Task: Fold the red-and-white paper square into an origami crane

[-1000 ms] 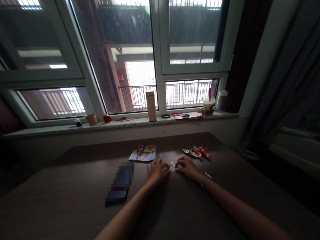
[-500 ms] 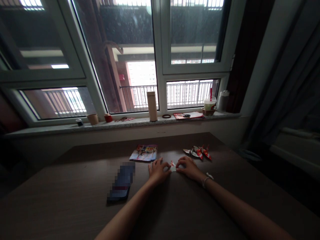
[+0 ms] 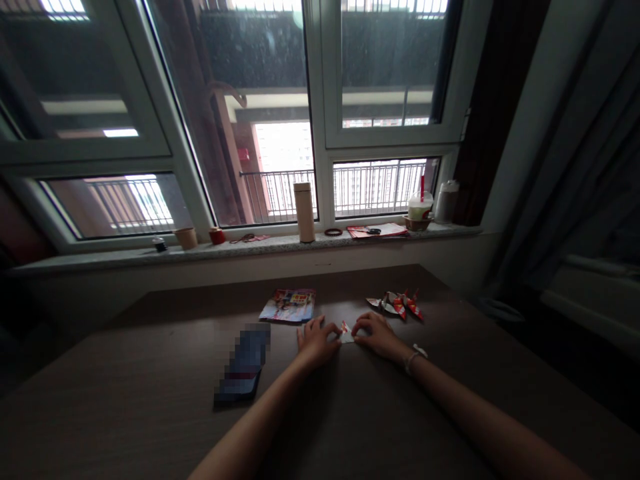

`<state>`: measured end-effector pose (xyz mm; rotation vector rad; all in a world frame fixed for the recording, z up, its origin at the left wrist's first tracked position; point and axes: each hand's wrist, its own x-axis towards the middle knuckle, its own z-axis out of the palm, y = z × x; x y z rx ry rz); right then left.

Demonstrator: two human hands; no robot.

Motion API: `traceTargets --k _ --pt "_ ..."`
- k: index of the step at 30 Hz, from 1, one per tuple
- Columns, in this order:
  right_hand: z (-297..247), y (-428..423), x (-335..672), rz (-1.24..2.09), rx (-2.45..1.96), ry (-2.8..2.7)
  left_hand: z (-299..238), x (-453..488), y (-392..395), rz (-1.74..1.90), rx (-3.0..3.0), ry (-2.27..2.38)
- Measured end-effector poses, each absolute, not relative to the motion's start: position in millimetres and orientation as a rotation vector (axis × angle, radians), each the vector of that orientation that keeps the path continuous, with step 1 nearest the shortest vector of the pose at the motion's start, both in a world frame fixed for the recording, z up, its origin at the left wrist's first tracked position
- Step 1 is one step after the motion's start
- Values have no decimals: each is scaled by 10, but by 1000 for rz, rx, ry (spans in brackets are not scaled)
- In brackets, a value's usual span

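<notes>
On the dark wooden table (image 3: pixel 125 413) lies a small folded piece of red-and-white paper (image 3: pixel 345 331). My left hand (image 3: pixel 315 341) pinches its left side with curled fingers. My right hand (image 3: pixel 377 335), a bracelet on its wrist, pinches its right side. Both hands rest on the tabletop. Most of the paper is hidden under the fingers.
Several folded red-and-white paper figures (image 3: pixel 399 303) lie just beyond my right hand. A stack of colourful printed sheets (image 3: pixel 289 305) lies beyond my left hand, a dark phone (image 3: pixel 243 365) to its left. The windowsill (image 3: pixel 100 255) holds a tall tumbler (image 3: pixel 304 212), cups and a drink with a straw (image 3: pixel 419 207).
The hands and the small paper stay in nearly the same place; only the fingers shift slightly on the paper.
</notes>
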<state>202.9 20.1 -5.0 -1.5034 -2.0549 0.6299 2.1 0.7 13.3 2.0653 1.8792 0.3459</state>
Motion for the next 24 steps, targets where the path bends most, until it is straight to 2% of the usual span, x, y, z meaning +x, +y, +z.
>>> traceTargets --k 10,24 --pt "-47 245 2098 681 -1455 -2089 130 -12 39 280 2066 1851" --pt "-50 130 2059 585 -1455 -2039 84 33 -53 438 2129 1887"
